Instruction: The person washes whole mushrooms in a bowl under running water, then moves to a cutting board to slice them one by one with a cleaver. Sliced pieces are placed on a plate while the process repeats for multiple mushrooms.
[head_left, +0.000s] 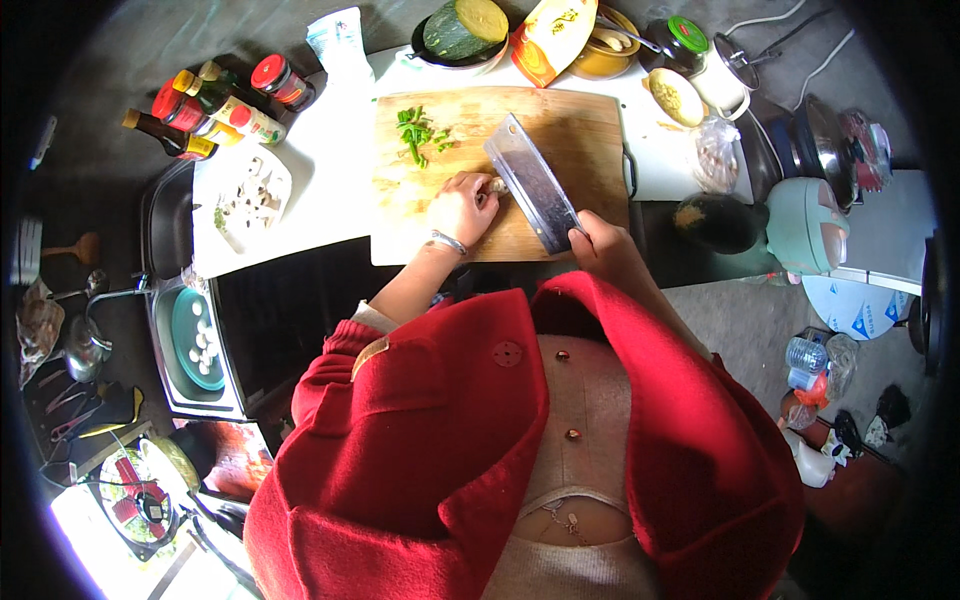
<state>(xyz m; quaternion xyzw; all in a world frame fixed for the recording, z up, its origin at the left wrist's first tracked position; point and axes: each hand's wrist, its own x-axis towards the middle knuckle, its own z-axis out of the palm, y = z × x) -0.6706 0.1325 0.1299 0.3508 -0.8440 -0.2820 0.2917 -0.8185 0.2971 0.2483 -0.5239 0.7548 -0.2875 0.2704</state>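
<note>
A wooden cutting board (525, 112) lies on the white counter before me. My right hand (606, 241) grips the handle of a Chinese cleaver (529, 184), its broad blade slanting up and to the left over the board. On the board's left half, my left hand (466, 204) has its fingers curled on a small pale piece of food (497, 186), beside the blade's left edge. Fingers cover most of this piece, so I cannot tell exactly what it is. Chopped green pepper or scallion pieces (416, 135) form a small heap at the board's upper left.
Left of the board stand a plate of sliced mushrooms (255, 199) and several sauce bottles (217, 105). A sink (161, 315) holds a teal basin (196, 337) with white mushrooms. Behind are a cut squash (465, 30) and a brown pot (604, 56); a green rice cooker (802, 225) sits right.
</note>
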